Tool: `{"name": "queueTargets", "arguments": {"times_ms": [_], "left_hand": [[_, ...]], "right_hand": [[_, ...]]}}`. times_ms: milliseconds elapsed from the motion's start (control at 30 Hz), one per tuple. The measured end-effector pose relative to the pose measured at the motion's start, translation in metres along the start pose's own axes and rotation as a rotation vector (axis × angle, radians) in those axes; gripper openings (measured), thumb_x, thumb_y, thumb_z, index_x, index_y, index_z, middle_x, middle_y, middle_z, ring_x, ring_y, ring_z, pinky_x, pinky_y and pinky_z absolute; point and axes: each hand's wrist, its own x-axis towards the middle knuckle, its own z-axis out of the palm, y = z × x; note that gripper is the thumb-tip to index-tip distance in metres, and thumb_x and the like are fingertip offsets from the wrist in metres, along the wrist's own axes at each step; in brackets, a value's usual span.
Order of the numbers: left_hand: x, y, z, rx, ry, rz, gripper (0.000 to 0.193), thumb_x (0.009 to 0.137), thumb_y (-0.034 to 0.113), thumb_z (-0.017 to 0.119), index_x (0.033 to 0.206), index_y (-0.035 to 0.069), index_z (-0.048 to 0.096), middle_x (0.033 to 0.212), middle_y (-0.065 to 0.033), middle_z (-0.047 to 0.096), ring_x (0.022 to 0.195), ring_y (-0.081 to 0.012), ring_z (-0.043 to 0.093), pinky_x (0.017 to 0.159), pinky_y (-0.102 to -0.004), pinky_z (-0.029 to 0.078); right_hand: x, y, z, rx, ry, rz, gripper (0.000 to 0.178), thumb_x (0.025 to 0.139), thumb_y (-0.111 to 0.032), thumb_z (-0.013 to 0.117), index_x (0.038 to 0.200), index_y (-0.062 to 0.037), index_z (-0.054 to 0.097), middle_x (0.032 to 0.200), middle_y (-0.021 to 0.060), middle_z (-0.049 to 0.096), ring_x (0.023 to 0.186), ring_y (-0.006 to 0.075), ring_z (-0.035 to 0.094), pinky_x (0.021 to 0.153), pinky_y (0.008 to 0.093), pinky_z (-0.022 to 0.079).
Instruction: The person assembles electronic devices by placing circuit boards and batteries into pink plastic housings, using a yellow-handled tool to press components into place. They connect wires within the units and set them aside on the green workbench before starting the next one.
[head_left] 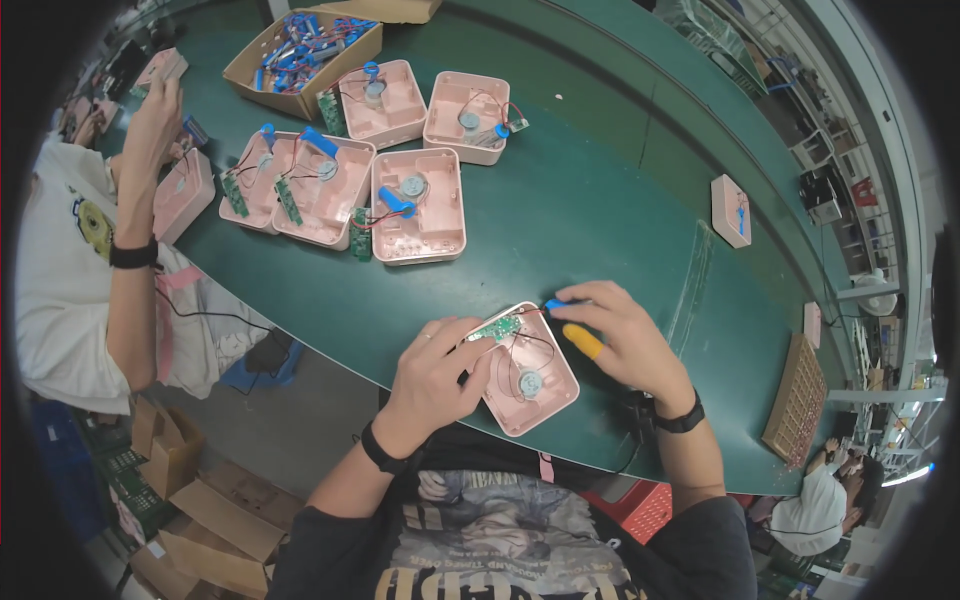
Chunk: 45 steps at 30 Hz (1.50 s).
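Note:
In front of me on the table lies a pink plastic housing (557, 382), tilted, with a round grey speaker (529, 382) inside. A green circuit board (497, 328) with thin red and black wires sits at its far left corner. My left hand (437, 372) is closed on the housing's left side, its fingertips by the board's end; the exact grip is partly hidden. My right hand (628, 338) wears a yellow finger cot (583, 341) on the thumb. Its fingertips are on a small blue wired battery (556, 304) just beyond the housing's far right corner.
Several pink housings (455, 205) with boards and blue batteries stand far left, near a cardboard box (290, 98) of blue batteries. Another housing (731, 212) and a brown gridded tray (797, 402) are at right. A co-worker's arm (135, 230) reaches in at left. Cartons (225, 510) stand below.

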Motion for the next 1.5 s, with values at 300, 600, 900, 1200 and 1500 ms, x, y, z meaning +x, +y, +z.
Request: {"name": "queueTargets", "arguments": {"times_ms": [300,600,900,1200,1500], "left_hand": [[0.003,0.000,-0.004,-0.004,-0.057,-0.017,0.021,0.082,0.002,0.078,0.103,0.003,0.078,0.111,-0.0126,0.072,0.094,-0.0330,0.069,0.082,-0.0405,0.058],[0.004,0.002,-0.001,-0.015,-0.037,0.006,0.019,0.083,0.000,0.076,0.102,0.001,0.077,0.113,-0.0141,0.073,0.090,-0.0315,0.068,0.077,-0.0403,0.057],[0.002,0.003,-0.003,-0.016,-0.037,-0.018,0.017,0.083,0.002,0.077,0.100,0.002,0.078,0.112,-0.0138,0.074,0.094,-0.0335,0.070,0.080,-0.0416,0.058],[0.000,0.001,-0.001,-0.015,-0.031,-0.020,0.016,0.083,0.003,0.078,0.099,0.002,0.080,0.109,-0.0142,0.075,0.098,-0.0362,0.071,0.086,-0.0438,0.059],[0.001,0.002,-0.001,0.000,-0.028,-0.003,0.017,0.084,0.002,0.076,0.101,0.001,0.079,0.107,-0.0147,0.073,0.093,-0.0350,0.069,0.080,-0.0420,0.057]], "right_hand": [[0.010,-0.012,0.014,0.009,0.011,-0.162,0.027,0.090,-0.005,0.075,0.117,-0.0063,0.077,0.130,0.0112,0.068,0.121,0.0338,0.063,0.102,0.0442,0.050],[0.025,-0.035,0.037,-0.281,-0.051,-0.145,0.025,0.082,-0.007,0.073,0.106,0.0006,0.074,0.128,0.0150,0.066,0.122,0.0342,0.060,0.097,0.0435,0.050],[0.024,-0.044,0.038,-0.304,-0.053,-0.191,0.022,0.081,-0.006,0.072,0.102,0.0009,0.074,0.126,0.0175,0.066,0.119,0.0352,0.062,0.098,0.0448,0.053],[0.026,-0.035,0.032,-0.138,-0.043,-0.066,0.030,0.081,-0.005,0.077,0.110,0.0005,0.075,0.127,0.0156,0.067,0.117,0.0349,0.064,0.101,0.0434,0.054],[0.012,0.007,0.002,-0.261,-0.108,0.040,0.035,0.084,-0.009,0.080,0.119,-0.0036,0.075,0.127,0.0124,0.068,0.119,0.0345,0.063,0.104,0.0437,0.051]]}}
